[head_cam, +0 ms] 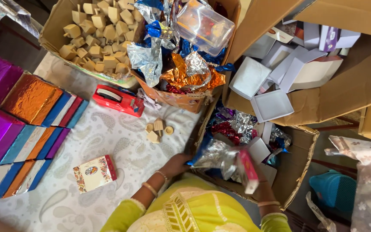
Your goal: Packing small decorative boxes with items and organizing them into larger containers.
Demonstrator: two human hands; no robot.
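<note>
Fingers of the right hand (260,174) clasp a blurred pink-edged white box (249,171).

A small floral-printed box (94,172) with red edges is seen lying below-left of the red tape dispenser (119,99). Foil-wrapped boxes (20,116) in purple, orange and blue are stacked far to its left. Plain white boxes (275,73) are heaped in a cardboard carton (348,92) well to its right.

I see my left hand (177,164) resting at the edge of a cardboard box (299,165) of crumpled foil sheets (232,129). My right hand (260,182) holds a small pink-edged box (247,169) tilted over it. A red tape dispenser (117,99) and loose wooden pieces (157,129) lie on the patterned cloth (108,141).
</note>
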